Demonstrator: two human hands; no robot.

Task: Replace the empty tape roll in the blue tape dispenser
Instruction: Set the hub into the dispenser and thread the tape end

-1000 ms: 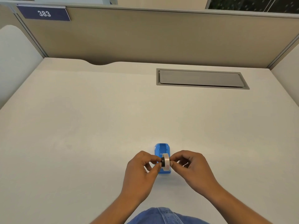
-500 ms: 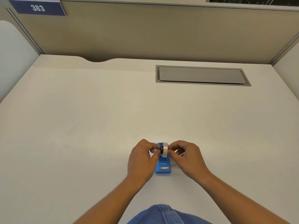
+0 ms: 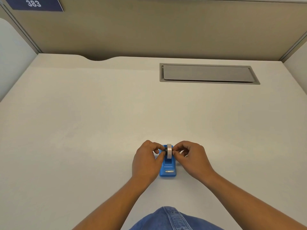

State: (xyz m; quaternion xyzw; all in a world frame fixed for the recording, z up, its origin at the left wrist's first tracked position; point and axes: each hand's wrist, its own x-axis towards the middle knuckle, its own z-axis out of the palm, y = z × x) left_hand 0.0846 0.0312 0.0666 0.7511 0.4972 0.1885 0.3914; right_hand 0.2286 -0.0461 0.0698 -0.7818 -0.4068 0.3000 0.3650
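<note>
A small blue tape dispenser [image 3: 167, 170] stands on the white desk [image 3: 83, 130], its metal cutter at the end nearest me. A roll of clear tape [image 3: 169, 151] on a black hub sits upright over the dispenser's far half. My left hand [image 3: 146, 161] pinches the black hub from the left. My right hand [image 3: 191, 157] pinches the roll from the right. How deep the roll sits in the cradle is hidden by my fingers.
A grey cable hatch [image 3: 207, 73] lies flush in the desk at the back right. Beige partition walls [image 3: 149, 27] close the back and sides, with a blue "383" plate [image 3: 33, 4] at top left. My denim-clad lap [image 3: 171, 219] shows at the bottom edge.
Both hands have carried the roll away from me, from above the cutter end to over the dispenser's far half. The cutter end is now uncovered.
</note>
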